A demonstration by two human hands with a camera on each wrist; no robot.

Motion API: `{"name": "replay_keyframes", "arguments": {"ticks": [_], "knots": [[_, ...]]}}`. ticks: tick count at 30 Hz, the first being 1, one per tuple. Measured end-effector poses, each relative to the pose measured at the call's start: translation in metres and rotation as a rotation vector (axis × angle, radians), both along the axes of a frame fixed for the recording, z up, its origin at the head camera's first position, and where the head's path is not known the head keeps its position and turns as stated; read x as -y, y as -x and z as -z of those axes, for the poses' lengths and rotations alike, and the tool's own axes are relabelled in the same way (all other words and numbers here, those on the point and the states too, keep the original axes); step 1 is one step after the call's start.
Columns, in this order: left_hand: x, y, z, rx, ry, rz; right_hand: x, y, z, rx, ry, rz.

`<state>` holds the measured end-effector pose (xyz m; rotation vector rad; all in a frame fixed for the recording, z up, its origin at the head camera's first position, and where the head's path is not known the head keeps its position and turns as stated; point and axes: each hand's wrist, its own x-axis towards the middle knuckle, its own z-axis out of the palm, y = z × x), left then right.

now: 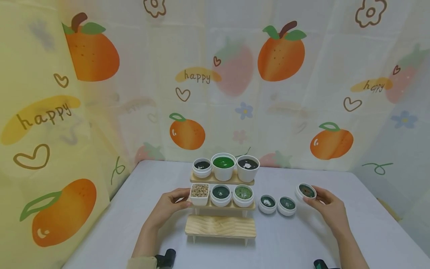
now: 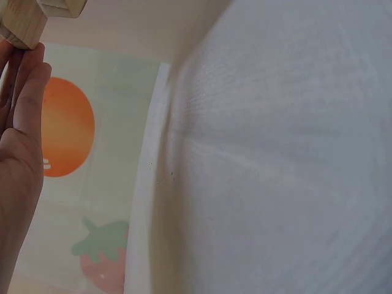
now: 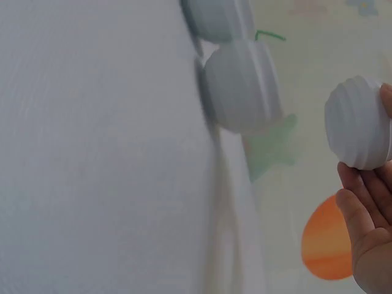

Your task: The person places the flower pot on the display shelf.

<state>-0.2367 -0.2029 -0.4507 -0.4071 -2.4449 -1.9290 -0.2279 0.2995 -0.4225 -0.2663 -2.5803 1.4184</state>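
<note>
My right hand [image 1: 330,209] pinches a small white ribbed pot [image 3: 358,125] by its side, raised off the table and tilted; a dark green and brown filling [image 1: 307,191] shows inside. Left of it, two similar white pots [image 1: 267,209] [image 1: 286,212] with dark green fillings stand on the table. At the left end of the wooden stand's middle shelf [image 1: 215,206], my left hand [image 1: 171,203] grips the board's edge, its fingertips against the wood in the left wrist view. Beside that hand, a square white pot [image 1: 199,200] of beige granules stands on this shelf.
Two round white pots [image 1: 220,202] [image 1: 243,202] with green fillings share the middle shelf. Several white pots stand on the top shelf [image 1: 205,179]. The low front shelf [image 1: 220,226] is bare wood. A white cloth covers the table [image 1: 285,243]; a fruit-print curtain [image 1: 235,123] hangs behind.
</note>
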Motion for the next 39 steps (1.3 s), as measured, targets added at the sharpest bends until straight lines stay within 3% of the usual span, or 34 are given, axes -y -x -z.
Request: {"name": "replay_keyframes", "arguments": {"ticks": [18,25,32,39], "knots": [[0.001,0.000,0.002,-0.006,-0.003,-0.002,0.049,-0.020,-0.038,-0.212,0.104,-0.207],[0.001,0.000,0.001,0.001,0.002,0.003,0.069,-0.031,-0.052,-0.259,0.087,-0.259],[0.001,0.000,-0.001,0.013,0.012,-0.011,0.091,-0.035,-0.059,-0.354,0.094,-0.368],[0.001,0.000,0.000,0.009,0.004,0.001,0.113,-0.040,-0.064,-0.375,0.077,-0.468]]}}
